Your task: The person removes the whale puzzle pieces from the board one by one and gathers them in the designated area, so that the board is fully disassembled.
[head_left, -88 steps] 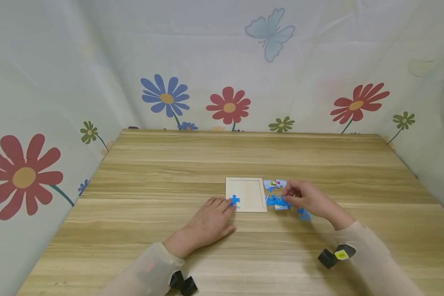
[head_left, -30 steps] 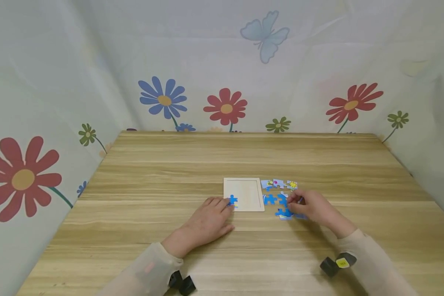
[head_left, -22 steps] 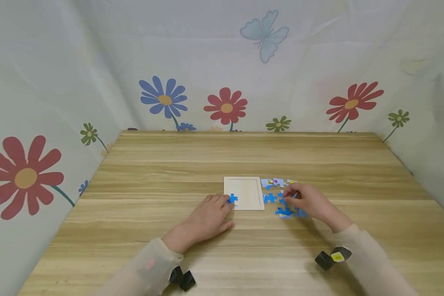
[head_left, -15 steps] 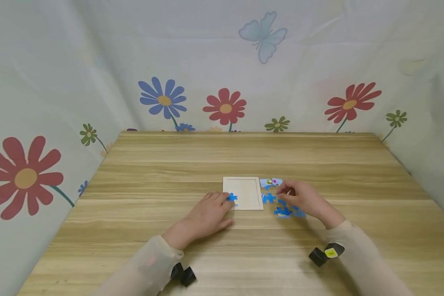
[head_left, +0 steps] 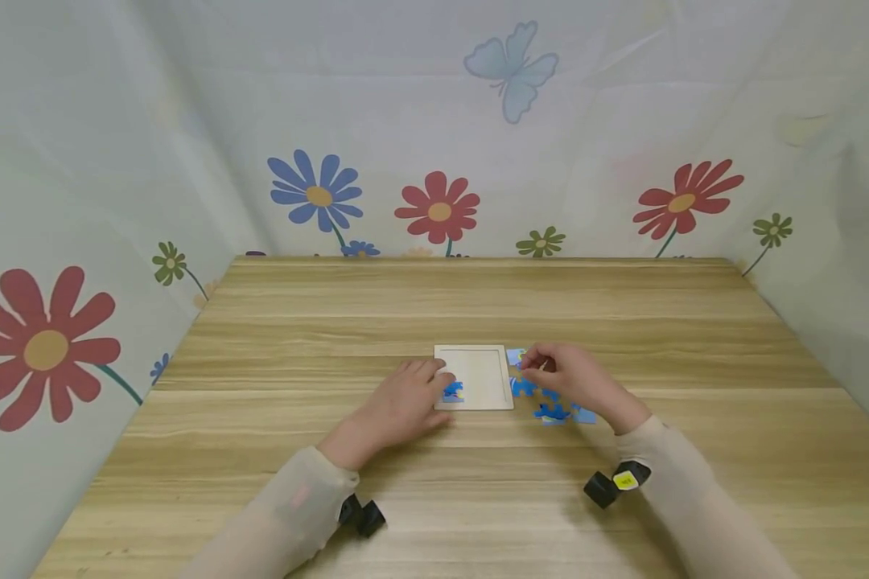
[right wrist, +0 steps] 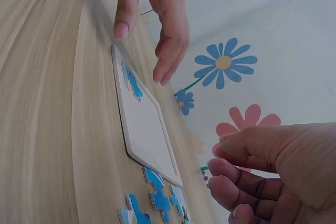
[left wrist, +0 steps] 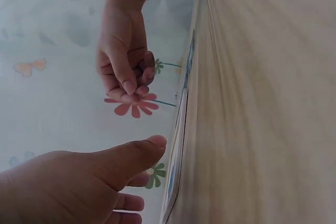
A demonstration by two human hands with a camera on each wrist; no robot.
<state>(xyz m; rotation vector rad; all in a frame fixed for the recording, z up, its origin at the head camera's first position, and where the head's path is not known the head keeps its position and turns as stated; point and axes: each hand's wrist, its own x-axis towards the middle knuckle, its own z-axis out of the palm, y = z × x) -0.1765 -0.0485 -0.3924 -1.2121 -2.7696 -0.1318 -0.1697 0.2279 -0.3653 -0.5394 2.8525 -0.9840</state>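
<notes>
A square wooden puzzle tray (head_left: 488, 378) lies mid-table. In its near left corner sits a blue jigsaw piece (head_left: 454, 392), also seen in the right wrist view as a blue piece (right wrist: 131, 83). My left hand (head_left: 401, 406) hovers over the tray's left edge, its fingers lifted off the piece and bent loosely. My right hand (head_left: 568, 374) is above the loose pieces right of the tray. Its thumb and fingers are loosely curled, with nothing visible between them in the right wrist view (right wrist: 257, 171). It hides some pieces beneath it.
Several loose jigsaw pieces lie right of the tray: a pale one (head_left: 514, 355), a blue one (head_left: 523, 387), another blue one (head_left: 553, 413) and a light blue one (head_left: 585, 414). The wooden table (head_left: 333, 322) ends at a flowered cloth backdrop (head_left: 376, 96).
My right hand has spread the loose pieces apart and moved left over them toward the tray. My left hand has lifted its fingers off the tray piece, which now shows more.
</notes>
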